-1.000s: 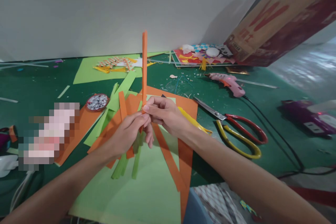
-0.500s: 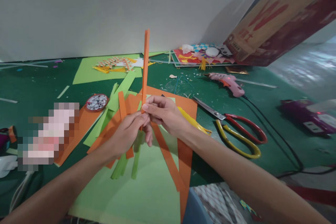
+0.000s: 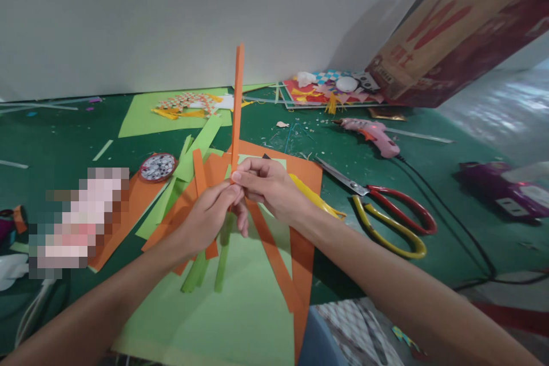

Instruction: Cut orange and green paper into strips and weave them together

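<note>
A narrow orange paper strip [image 3: 237, 104] stands upright, folded lengthwise, its lower end pinched between my two hands. My left hand [image 3: 214, 211] is closed on the strip's bottom, with the thumb on top. My right hand [image 3: 270, 186] grips it just above, thumb and forefinger pressed together; the fingers cover the lower end. Beneath them lie loose orange strips [image 3: 274, 257], green strips [image 3: 221, 266] and a large light green sheet [image 3: 214, 320] over an orange sheet [image 3: 306, 240].
Right of my hands are scissors [image 3: 364, 190] with red and yellow handles, a pink glue gun [image 3: 377, 136] with its cord, and a purple power strip [image 3: 506, 191]. A round dish of googly eyes [image 3: 158, 167] sits at left. A cardboard box [image 3: 446, 34] leans behind; woven paper pieces [image 3: 189, 104] lie near the wall.
Almost nothing differs. The upright orange strip's top has shifted very slightly upward, and both hands keep their pinch on it.
</note>
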`<state>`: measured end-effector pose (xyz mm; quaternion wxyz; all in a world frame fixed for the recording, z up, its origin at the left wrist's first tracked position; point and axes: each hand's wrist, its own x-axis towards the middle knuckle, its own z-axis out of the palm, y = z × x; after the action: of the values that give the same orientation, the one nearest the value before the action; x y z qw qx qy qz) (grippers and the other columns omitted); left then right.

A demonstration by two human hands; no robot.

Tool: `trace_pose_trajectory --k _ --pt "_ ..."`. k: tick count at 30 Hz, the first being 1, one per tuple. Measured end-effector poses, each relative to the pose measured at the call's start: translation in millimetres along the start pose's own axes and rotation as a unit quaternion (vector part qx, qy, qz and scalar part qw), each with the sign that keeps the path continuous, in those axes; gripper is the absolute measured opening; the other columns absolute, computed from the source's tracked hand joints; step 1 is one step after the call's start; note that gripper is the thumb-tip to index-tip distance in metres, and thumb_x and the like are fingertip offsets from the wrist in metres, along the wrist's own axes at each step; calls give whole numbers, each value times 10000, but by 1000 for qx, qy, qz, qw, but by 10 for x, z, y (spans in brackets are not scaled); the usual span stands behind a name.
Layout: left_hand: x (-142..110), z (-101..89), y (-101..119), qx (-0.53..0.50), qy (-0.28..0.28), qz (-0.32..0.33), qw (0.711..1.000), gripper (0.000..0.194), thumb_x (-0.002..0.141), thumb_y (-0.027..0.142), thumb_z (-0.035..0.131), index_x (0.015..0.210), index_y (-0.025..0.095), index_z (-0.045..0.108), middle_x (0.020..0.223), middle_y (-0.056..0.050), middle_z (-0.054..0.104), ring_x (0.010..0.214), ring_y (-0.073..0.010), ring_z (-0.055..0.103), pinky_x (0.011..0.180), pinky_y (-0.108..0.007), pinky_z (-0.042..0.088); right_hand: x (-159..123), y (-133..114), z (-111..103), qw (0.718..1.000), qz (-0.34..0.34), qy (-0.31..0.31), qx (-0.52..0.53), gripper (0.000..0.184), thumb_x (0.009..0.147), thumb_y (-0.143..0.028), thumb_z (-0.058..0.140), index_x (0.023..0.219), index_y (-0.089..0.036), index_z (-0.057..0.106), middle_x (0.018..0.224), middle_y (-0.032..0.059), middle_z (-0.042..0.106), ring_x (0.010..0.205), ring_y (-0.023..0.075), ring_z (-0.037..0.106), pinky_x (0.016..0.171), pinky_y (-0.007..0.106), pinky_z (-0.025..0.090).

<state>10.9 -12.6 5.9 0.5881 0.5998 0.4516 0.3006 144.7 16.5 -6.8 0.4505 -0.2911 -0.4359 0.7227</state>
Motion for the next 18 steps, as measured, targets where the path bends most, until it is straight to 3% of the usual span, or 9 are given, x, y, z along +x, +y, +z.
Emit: trace_pose_trajectory --k 4,12,18 --pt "-2 1 -6 0 -7 1 1000 261 860 236 315 601 211 343 463 49 498 476 -126 567 565 -263 442 2 -5 2 1000 -10 -1 -5 281 609 -378 750 617 -166 566 465 -49 520 374 34 392 365 194 208" --pt "-8 5 5 2 -13 -4 1000 256 860 234 310 608 211 344 467 49 511 477 -121 565 559 -254 437 9 7 -16 999 -32 32 -6 281 614 -354 758 610 -160 555 448 -82 446 365 10 270 377 213 166" --pt "-12 -8 9 -2 -5 -5 1000 275 864 279 310 598 214 339 468 44 499 492 -133 571 582 -268 449 11 4 -13 999 -17 24 -18 289 613 -381 756 646 -165 568 457 -78 458 375 18 262 375 217 158"
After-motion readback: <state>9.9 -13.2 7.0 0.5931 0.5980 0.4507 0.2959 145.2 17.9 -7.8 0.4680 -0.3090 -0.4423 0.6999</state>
